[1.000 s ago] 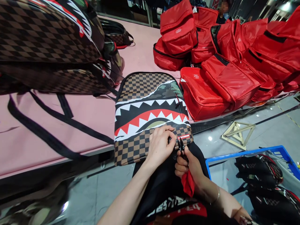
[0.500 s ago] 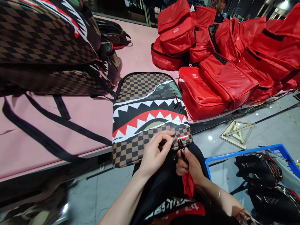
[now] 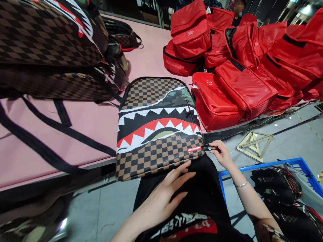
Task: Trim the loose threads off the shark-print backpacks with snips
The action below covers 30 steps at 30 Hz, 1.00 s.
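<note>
A checkered backpack (image 3: 156,129) with a shark-mouth print lies across the pink table's edge and my lap. Near its lower right corner is a small red label (image 3: 194,149). My right hand (image 3: 221,153) is closed on a small pair of black thread snips (image 3: 208,147), whose tips reach the label's right end. Below the backpack's lower edge, my left hand (image 3: 171,191) is open with fingers spread, one fingertip at or close to that edge. A red-tipped zipper pull (image 3: 188,109) hangs on the backpack's right side.
Checkered backpacks (image 3: 50,43) are piled at left, their black straps (image 3: 63,131) trailing over the pink table (image 3: 148,47). Red bags (image 3: 227,94) crowd the right side. A blue crate (image 3: 301,164) with dark bags stands on the floor at lower right. A person (image 3: 238,10) is far back.
My right hand has moved right and up, bringing the snips to the label from the right side. My left hand has dropped off the backpack's front and opened. The red cloth is out of sight.
</note>
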Available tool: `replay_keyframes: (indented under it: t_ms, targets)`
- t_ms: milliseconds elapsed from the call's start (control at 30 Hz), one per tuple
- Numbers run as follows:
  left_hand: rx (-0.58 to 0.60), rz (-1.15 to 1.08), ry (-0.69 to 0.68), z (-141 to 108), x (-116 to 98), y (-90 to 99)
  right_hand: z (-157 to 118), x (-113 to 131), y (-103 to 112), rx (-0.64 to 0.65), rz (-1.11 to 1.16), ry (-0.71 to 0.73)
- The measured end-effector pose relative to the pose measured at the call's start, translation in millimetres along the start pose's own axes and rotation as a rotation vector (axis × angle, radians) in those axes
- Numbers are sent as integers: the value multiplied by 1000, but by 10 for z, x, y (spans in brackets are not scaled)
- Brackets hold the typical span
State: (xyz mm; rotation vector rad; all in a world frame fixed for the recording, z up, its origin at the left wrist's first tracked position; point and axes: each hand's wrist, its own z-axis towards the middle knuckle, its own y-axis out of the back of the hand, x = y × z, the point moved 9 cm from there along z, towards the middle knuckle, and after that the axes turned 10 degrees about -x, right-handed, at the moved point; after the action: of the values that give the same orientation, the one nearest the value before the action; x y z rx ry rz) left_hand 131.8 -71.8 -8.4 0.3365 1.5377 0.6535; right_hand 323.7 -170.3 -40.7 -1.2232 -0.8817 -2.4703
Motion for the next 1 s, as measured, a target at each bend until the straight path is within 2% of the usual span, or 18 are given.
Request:
replay_keyframes:
  t_ms: [200,400,800,1000]
  targets:
    - [-116,-89,119,-86,215,-7,114,117,-63,45,-67,174]
    - [-118,-152,145,-54,164,-29,118,237,-102,33,-81,261]
    - [-122,-151,143,-67,128,-67,229,504,-359,219,-122,309]
    - [-123,-208,187,-89,169,-78,247,538,-442,280,-131,229]
